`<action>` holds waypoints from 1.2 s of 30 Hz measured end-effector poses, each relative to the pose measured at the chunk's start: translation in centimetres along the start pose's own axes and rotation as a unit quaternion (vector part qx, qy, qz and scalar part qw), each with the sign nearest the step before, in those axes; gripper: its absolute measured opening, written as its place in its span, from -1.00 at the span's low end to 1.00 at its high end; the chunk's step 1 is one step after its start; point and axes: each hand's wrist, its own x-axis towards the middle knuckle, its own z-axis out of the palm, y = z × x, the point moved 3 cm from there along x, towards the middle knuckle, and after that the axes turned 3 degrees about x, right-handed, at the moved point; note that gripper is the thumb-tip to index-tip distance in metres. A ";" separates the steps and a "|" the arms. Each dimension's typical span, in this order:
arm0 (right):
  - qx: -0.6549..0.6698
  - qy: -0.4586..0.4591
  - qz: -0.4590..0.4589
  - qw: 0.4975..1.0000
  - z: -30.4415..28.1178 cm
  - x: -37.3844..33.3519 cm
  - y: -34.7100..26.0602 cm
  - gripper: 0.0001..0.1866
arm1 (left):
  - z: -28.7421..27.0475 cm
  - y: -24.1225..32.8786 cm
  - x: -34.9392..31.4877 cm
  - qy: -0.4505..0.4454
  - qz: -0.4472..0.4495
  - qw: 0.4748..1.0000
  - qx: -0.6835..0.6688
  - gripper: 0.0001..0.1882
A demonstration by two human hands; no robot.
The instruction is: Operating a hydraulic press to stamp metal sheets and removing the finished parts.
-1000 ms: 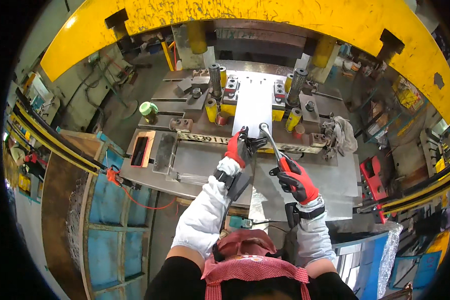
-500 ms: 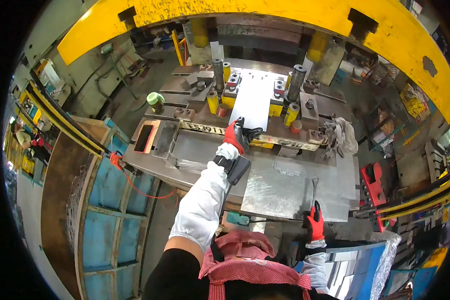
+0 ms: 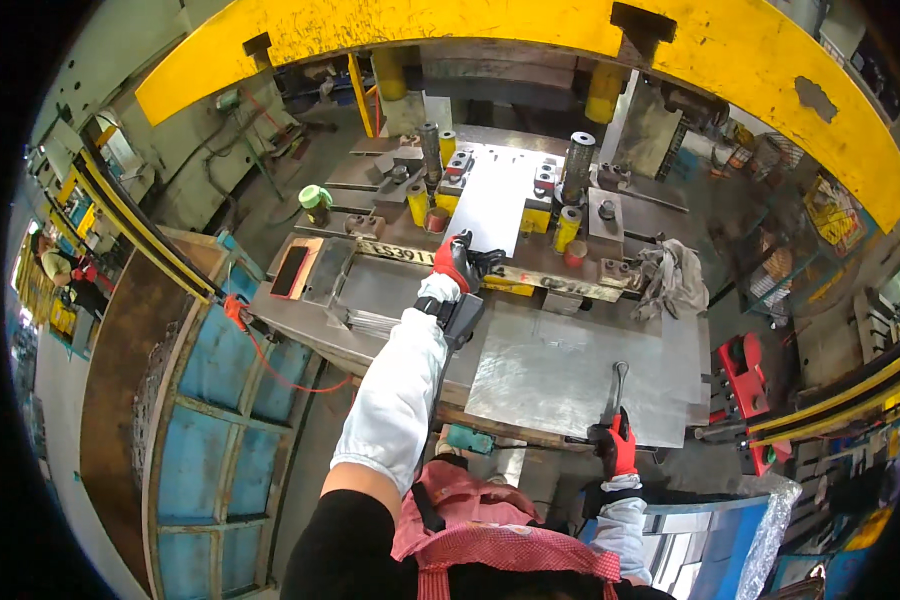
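Observation:
My left hand (image 3: 457,268), in a red and black glove, is at the near end of a bright flat metal sheet (image 3: 490,205). Its thumb lies on top and the fingers close around the edge, partly hidden. The sheet extends away from me between the blocks and posts of a press die (image 3: 560,275). My right hand (image 3: 615,445), gloved alike, is wrapped round a slim metal tool (image 3: 620,378) with a ring-like end. That tool points away from me over a wide flat metal plate (image 3: 540,375) on the near side of the bench.
Stacked metal sheets (image 3: 385,290) lie left of my left hand. A phone (image 3: 291,271) and green-capped bottle (image 3: 315,200) are farther left. Dark guide posts (image 3: 579,165) and yellow cylinders (image 3: 567,229) flank the sheet. Grey rag (image 3: 673,275) lies right; yellow press beam (image 3: 530,22) spans above.
The whole view has shifted slightly. Both hands keep their holds, and the sheet stays at about the same place in the die.

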 end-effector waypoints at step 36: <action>-0.024 0.022 -0.015 0.999 1.4 -0.1 -0.4 -0.33 | -7.3 -0.6 5.9 -0.058 -0.013 0.998 -0.033 -0.68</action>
